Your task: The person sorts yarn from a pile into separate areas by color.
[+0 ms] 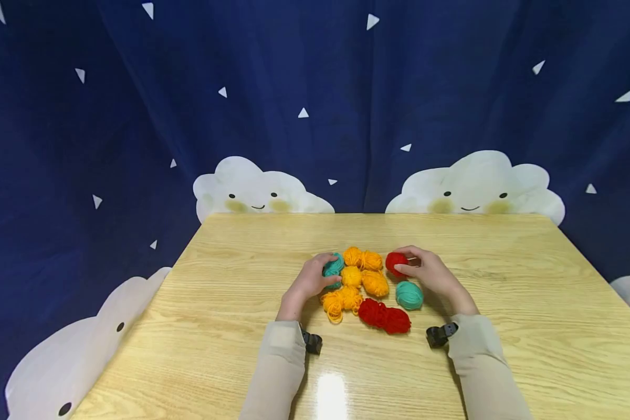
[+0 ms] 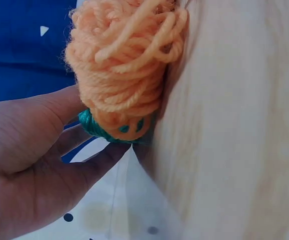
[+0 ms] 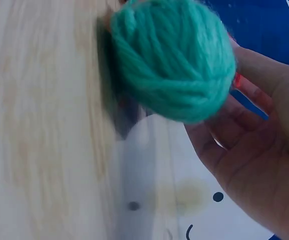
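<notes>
In the head view my left hand (image 1: pixel 311 277) curls its thumb and fingers round teal yarn (image 1: pixel 333 265) at the left end of the group. My right hand (image 1: pixel 433 273) holds a red yarn ball (image 1: pixel 395 263) between thumb and fingers on the far right side. Just in front of that hand sits a green yarn ball (image 1: pixel 409 296), which fills the right wrist view and hides most of the red one. An orange yarn bundle (image 2: pixel 119 65) covers much of the teal yarn (image 2: pixel 88 123) in the left wrist view.
Several orange yarn bundles (image 1: pixel 375 283) lie between the hands, one with loose loops at the front. Red yarn (image 1: pixel 384 317) lies nearest the person. The wooden table (image 1: pixel 215 350) ends at a dark blue curtain (image 1: pixel 315 70) with white clouds.
</notes>
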A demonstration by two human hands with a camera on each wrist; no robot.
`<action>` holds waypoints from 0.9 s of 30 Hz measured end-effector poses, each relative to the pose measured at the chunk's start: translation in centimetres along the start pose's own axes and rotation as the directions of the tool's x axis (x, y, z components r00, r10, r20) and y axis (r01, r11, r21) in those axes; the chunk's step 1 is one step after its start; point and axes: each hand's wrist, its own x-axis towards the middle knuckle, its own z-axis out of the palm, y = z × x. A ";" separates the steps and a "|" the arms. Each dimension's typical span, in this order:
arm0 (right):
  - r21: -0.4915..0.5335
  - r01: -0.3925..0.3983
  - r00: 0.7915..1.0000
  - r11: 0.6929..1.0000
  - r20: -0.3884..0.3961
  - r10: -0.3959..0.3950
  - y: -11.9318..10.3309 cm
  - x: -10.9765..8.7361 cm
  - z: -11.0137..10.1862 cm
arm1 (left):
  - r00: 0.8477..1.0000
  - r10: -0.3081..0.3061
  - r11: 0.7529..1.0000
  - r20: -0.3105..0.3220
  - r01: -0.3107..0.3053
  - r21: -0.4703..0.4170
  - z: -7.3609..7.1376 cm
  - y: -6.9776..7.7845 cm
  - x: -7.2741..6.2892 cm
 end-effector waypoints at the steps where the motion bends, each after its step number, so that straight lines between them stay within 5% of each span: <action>1: 0.002 -0.001 1.000 1.000 -0.001 0.001 0.0 0.0 -0.1 | 1.000 -0.001 1.000 0.002 0.001 0.002 0.0 0.0 0.0; 27: 0.008 -0.047 0.996 0.999 -0.074 0.047 2.8 -1.4 -3.6 | 1.000 -0.006 1.000 0.000 0.006 -0.026 -0.1 0.2 -0.2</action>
